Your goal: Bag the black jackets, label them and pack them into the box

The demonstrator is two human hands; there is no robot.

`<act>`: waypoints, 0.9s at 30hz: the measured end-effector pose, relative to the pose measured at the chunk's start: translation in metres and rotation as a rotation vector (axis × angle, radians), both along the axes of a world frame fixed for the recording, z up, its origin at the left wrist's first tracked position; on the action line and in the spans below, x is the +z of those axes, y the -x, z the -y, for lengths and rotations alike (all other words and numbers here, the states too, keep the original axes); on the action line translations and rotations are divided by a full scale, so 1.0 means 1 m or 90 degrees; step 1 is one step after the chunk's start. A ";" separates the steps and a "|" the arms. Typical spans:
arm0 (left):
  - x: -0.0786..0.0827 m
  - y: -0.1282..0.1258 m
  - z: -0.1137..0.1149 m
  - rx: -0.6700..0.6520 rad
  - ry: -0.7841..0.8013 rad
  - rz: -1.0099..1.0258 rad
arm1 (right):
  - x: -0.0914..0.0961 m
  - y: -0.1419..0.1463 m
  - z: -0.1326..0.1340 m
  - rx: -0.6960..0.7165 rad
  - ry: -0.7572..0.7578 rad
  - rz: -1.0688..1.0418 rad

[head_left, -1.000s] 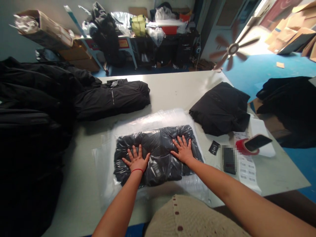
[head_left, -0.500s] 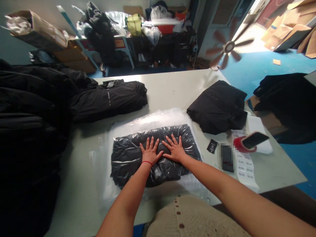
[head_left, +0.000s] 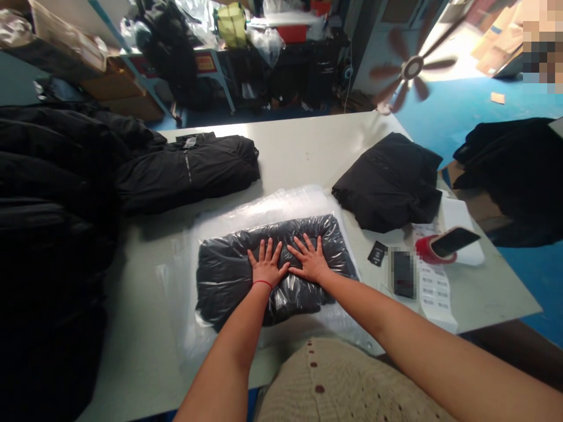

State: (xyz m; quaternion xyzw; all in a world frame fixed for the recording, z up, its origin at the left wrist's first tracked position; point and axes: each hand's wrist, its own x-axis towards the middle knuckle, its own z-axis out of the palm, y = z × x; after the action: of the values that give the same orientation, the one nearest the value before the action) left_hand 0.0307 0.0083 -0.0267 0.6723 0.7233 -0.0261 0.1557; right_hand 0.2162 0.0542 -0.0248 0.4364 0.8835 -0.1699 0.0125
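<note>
On the table [head_left: 132, 346], a stack of plastic bags [head_left: 290, 202] is being covered partly by a bagged garment [head_left: 224, 264], on which the left hand [head_left: 265, 271] and the right hand [head_left: 311, 265] are being rested side by side. A garment heap [head_left: 53, 205] is being seen at left, a second garment [head_left: 387, 181] at right, and before it a label sheet [head_left: 435, 293].

I've got daylight blazing upper right, glare on the table [head_left: 290, 136], glints on the plastic bag [head_left: 224, 266], left-side garments [head_left: 48, 246] sunk, it seems, in shadow.

Far back, a yellowish bundle [head_left: 231, 26] — and a fan [head_left: 412, 67] (brown-bladed) nearer.
</note>
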 end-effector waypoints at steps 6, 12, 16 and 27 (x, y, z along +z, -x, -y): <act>0.012 0.000 -0.013 0.018 0.060 0.003 | 0.015 0.001 -0.012 0.008 0.053 -0.019; 0.039 -0.032 -0.014 0.064 -0.023 -0.009 | 0.035 -0.035 0.020 -0.155 -0.010 -0.156; 0.043 -0.089 0.005 0.009 -0.116 0.094 | 0.030 -0.106 0.077 -0.267 -0.034 -0.208; 0.044 -0.278 0.041 -0.207 -0.051 0.313 | -0.002 -0.363 0.143 -1.033 -0.070 -0.111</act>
State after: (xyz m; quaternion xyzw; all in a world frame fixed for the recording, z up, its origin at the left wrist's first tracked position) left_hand 0.3087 -0.0324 0.0173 0.7712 0.5470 0.1411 0.2934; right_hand 0.5794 -0.0893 -0.0265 0.9251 0.2979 -0.1160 -0.2048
